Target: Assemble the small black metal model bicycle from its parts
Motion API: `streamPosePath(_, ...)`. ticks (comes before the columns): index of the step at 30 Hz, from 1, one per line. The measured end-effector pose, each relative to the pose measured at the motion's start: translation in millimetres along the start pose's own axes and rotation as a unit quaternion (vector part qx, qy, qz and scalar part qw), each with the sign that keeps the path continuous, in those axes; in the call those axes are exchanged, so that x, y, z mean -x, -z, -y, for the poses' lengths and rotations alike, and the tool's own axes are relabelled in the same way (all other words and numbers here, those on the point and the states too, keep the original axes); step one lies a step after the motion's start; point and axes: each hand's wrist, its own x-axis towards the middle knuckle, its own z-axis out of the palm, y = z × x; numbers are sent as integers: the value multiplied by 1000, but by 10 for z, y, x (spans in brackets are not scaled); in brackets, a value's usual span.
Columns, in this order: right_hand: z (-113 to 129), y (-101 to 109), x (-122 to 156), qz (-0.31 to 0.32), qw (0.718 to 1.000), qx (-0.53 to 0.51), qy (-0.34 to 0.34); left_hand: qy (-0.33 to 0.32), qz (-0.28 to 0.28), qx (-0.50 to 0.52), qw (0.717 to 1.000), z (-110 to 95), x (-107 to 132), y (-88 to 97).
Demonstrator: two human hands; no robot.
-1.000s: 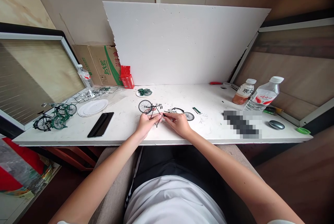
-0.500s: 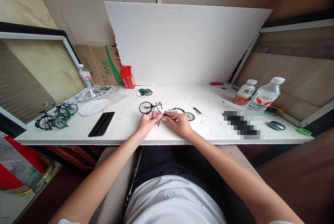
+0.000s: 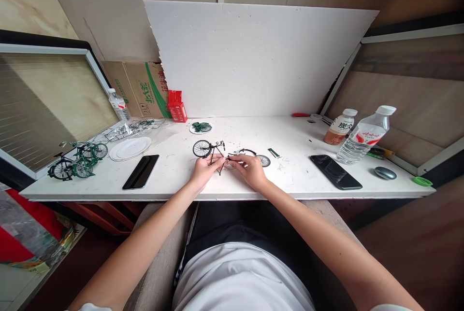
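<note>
Over the front middle of the white table, my left hand (image 3: 207, 172) is closed round a black model bicycle (image 3: 203, 148) with one spoked wheel, handlebars towards the back. My right hand (image 3: 251, 171) meets it from the right, thumb and fingers pinched against the bicycle's frame; what lies between those fingertips is too small to make out. Just behind and beside the right hand lie a loose spoked wheel (image 3: 265, 161) and a curved black mudguard-like piece (image 3: 248, 150). A narrow green part (image 3: 274, 153) rests further right.
Finished-looking model bicycles (image 3: 80, 160) stand at left, near white plates (image 3: 130, 148) and a phone (image 3: 141, 172). A small plate of green parts (image 3: 201, 127) sits behind. On the right are another phone (image 3: 335, 172), two bottles (image 3: 366, 134) and a mouse (image 3: 384, 173).
</note>
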Motion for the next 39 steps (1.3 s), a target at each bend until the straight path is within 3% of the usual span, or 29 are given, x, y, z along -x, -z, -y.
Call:
streamPosePath(7, 31, 21, -18, -2, 1000, -11, 28, -11, 10, -9, 1000, 1, 2, 3)
streamPosePath(19, 35, 40, -10, -3, 1000, -19, -21, 6, 13, -18, 1000, -13, 16, -7)
streamPosePath(28, 6, 30, -20, -10, 1000, -23, -2, 10, 8, -76, 997, -51, 42, -8)
streamPosePath(39, 23, 47, -34, 14, 999, -51, 2, 19, 11, -64, 998, -55, 35, -12)
